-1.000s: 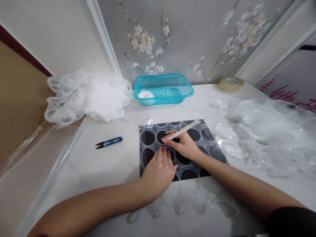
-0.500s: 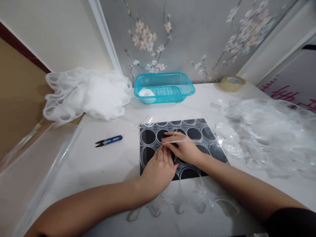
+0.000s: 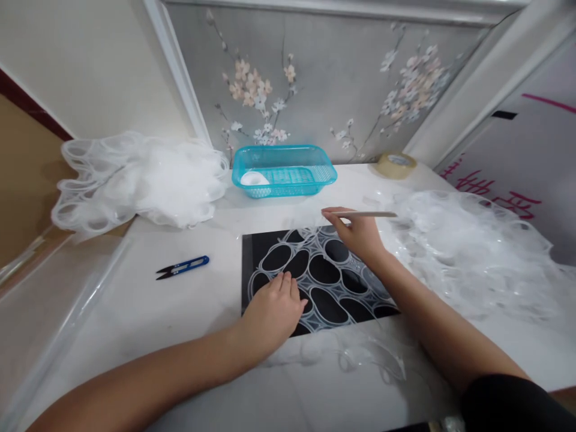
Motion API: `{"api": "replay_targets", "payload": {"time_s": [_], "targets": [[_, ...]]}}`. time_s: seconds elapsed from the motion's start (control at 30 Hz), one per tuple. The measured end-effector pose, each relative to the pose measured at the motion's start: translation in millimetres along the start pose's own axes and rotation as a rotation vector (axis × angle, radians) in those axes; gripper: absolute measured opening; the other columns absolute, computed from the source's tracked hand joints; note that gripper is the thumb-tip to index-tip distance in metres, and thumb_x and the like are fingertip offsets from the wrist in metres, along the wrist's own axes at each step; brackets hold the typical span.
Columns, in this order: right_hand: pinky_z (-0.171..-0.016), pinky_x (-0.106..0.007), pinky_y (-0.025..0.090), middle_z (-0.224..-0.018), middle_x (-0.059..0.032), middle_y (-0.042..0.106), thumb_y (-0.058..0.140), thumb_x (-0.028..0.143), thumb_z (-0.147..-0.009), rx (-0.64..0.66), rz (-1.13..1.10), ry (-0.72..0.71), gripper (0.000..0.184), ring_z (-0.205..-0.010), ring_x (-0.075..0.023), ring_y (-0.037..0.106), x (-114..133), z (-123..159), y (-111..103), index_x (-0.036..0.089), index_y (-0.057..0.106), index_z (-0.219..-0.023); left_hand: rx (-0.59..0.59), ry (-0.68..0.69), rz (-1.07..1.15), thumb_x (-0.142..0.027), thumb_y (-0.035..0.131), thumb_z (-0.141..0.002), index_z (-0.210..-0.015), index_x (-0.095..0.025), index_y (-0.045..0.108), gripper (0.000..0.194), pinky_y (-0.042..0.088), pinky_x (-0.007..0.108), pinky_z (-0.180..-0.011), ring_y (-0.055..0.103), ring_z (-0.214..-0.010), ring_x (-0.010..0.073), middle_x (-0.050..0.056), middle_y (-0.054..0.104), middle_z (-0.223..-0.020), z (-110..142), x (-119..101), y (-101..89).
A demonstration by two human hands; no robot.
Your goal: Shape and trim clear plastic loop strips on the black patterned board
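A sheet of sheer white mesh (image 3: 310,276) with ring-shaped outlines lies over a black board (image 3: 254,246) on the table. Fingers together and stretched out, my left hand (image 3: 275,309) presses flat on the mesh near its left side. My right hand (image 3: 355,231) is raised over the board's far edge, closed around a thin, pale, stick-like tool (image 3: 371,213) that points to the right. Bunched mesh rises toward its fingertips; whether they pinch it too, I cannot tell. The mesh's near edge hangs past the board toward me.
Blue thread snips (image 3: 183,267) lie left of the board. Behind it stands a turquoise plastic basket (image 3: 284,186) with a white roll (image 3: 255,183) inside. A tape roll (image 3: 396,165) sits at the back right. Heaps of white mesh lie at left (image 3: 148,180) and right (image 3: 468,252).
My right hand has lifted away from my left, up and toward the far edge. The mesh has shifted and its rings look skewed, uncovering the board's upper left. My left hand remains pressed down.
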State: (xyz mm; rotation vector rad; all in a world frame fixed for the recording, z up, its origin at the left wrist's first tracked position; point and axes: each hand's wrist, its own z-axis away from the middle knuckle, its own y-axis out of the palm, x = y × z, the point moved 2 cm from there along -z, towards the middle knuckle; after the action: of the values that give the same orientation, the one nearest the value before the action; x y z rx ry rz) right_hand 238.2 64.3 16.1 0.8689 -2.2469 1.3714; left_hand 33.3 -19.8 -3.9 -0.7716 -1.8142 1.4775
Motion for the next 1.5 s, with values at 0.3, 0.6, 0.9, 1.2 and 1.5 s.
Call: {"api": "replay_targets", "payload": {"time_s": [0.3, 0.6, 0.9, 1.2, 1.5], "targets": [[-0.085, -0.045, 0.049, -0.096, -0.0082, 0.073, 0.05, 0.029, -0.086, -0.117, 0.074, 0.054, 0.024, -0.092, -0.0271, 0.067, -22.1, -12.9, -20.6, 0.02, 0.072, -0.09, 0.337, -0.031, 0.165, -0.027, 0.049, -0.087, -0.074, -0.013, 0.064, 0.024, 0.04, 0.03, -0.042, 0.058, -0.044, 0.0226, 0.007, 0.059, -0.053, 7.3, -10.0, -29.5], [-0.078, -0.037, 0.054, -0.082, -0.0097, 0.071, 0.065, 0.035, -0.076, -0.144, -0.728, 0.563, 0.019, -0.073, -0.0202, 0.068, -43.4, 0.3, -39.0, 0.016, 0.066, -0.08, 0.329, -0.089, 0.432, -0.039, 0.043, -0.092, -0.089, -0.02, 0.067, 0.031, 0.046, 0.031, -0.055, 0.064, -0.063, 0.0212, 0.005, 0.069, -0.081, 5.8, 13.9, -56.2], [-0.071, -0.022, 0.052, -0.066, 0.0064, 0.061, 0.056, 0.033, -0.086, 0.148, -1.617, 0.876, 0.008, -0.058, -0.0073, 0.057, -18.2, 31.7, -38.4, 0.029, 0.062, -0.083, 0.185, 0.024, 0.729, -0.035, 0.065, -0.079, -0.104, -0.017, 0.061, 0.031, 0.042, 0.035, -0.087, 0.053, -0.098, 0.0219, 0.006, 0.057, -0.105, -71.3, 48.6, -6.4], [-0.081, -0.031, 0.052, -0.095, -0.0007, 0.07, 0.066, 0.039, -0.079, 0.234, -1.147, 0.581, 0.014, -0.084, -0.0154, 0.066, -6.9, 33.0, -24.6, 0.026, 0.071, -0.083, -0.186, -0.625, 1.038, -0.044, 0.047, -0.09, -0.092, -0.018, 0.048, 0.027, 0.045, 0.027, -0.067, 0.054, -0.072, 0.0136, 0.002, 0.054, -0.083, -48.2, 109.4, -3.4], [-0.079, -0.037, 0.051, -0.091, -0.0041, 0.073, 0.064, 0.029, -0.081, 0.318, -0.446, 0.242, 0.012, -0.086, -0.021, 0.067, 6.5, 40.1, 14.7, 0.022, 0.07, -0.088, -0.224, -0.098, 0.329, -0.045, 0.054, -0.087, -0.124, -0.02, 0.043, 0.046, 0.03, 0.05, -0.108, 0.034, -0.132, 0.0285, 0.01, 0.043, -0.137, -33.8, 56.4, 1.4]]}}
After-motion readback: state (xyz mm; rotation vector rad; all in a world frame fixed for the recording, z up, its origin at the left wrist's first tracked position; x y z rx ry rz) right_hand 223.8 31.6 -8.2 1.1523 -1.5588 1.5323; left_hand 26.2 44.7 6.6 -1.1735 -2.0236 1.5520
